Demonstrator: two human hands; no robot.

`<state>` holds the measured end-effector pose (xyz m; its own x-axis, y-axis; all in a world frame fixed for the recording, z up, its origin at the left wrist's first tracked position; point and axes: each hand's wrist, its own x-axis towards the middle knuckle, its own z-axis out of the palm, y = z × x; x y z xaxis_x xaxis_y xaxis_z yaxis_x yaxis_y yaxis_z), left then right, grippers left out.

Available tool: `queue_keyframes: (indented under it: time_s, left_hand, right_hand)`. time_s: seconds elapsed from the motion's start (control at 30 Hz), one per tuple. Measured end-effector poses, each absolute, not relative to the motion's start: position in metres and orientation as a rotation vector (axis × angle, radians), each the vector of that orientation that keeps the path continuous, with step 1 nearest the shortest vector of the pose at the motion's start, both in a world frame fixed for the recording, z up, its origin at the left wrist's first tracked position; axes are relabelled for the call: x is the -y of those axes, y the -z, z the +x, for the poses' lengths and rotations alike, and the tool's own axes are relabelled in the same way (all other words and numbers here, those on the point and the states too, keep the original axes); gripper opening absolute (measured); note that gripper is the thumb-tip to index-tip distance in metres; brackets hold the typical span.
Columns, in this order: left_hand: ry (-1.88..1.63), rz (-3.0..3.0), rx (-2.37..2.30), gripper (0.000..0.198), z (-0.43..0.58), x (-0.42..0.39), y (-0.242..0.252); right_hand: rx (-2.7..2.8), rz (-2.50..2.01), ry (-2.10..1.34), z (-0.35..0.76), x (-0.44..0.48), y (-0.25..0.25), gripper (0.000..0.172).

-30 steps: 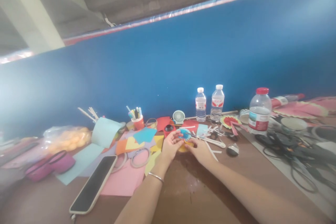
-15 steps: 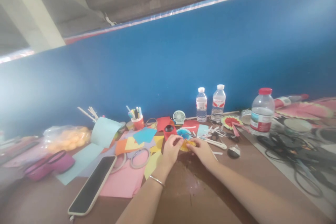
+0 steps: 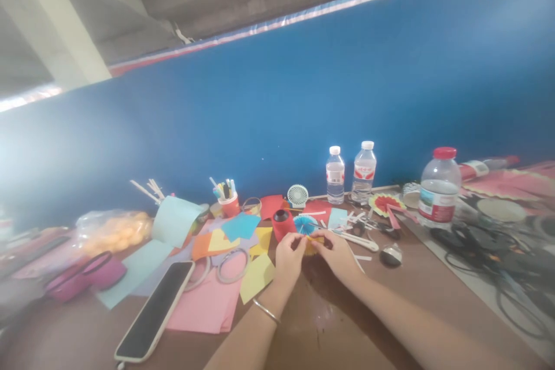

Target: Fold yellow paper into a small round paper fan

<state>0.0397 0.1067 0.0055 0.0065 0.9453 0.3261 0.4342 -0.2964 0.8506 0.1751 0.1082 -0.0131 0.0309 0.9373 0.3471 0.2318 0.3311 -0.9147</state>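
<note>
My left hand (image 3: 288, 257) and my right hand (image 3: 336, 253) meet over the brown table (image 3: 312, 324), both pinching a small yellow-orange pleated paper piece (image 3: 310, 244). The left wrist wears a thin bangle. Just beyond the fingers lie a blue pleated paper fan (image 3: 304, 224) and a red cup (image 3: 282, 223). Most of the yellow piece is hidden by my fingers.
Coloured paper sheets (image 3: 208, 300), tape rings (image 3: 230, 264) and a phone (image 3: 155, 311) lie to the left. Two small water bottles (image 3: 363, 172), a mini fan (image 3: 297, 195) and a pen cup (image 3: 229, 202) stand by the blue partition. A larger bottle (image 3: 439, 189) and black cables (image 3: 489, 248) are right.
My hands drew together and slightly nearer to me, lifting the yellow pleated piece off the blue fan, which now lies uncovered behind them. The view shifted a little.
</note>
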Motion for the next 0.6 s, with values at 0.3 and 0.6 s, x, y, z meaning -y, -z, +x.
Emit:
queue_keyframes:
  time_s: [0.3, 0.6]
  left_hand:
    - [-1.275, 1.472, -1.146, 0.030, 0.040, -0.115, 0.011]
    - [-1.284, 1.374, -1.086, 0.023, 0.042, -0.116, 0.014]
  right_hand:
    - [1.422, -1.159, -0.776, 0.177, -0.111, 0.017, 0.016]
    - [1.420, -1.125, -0.808, 0.177, -0.110, 0.017, 0.015]
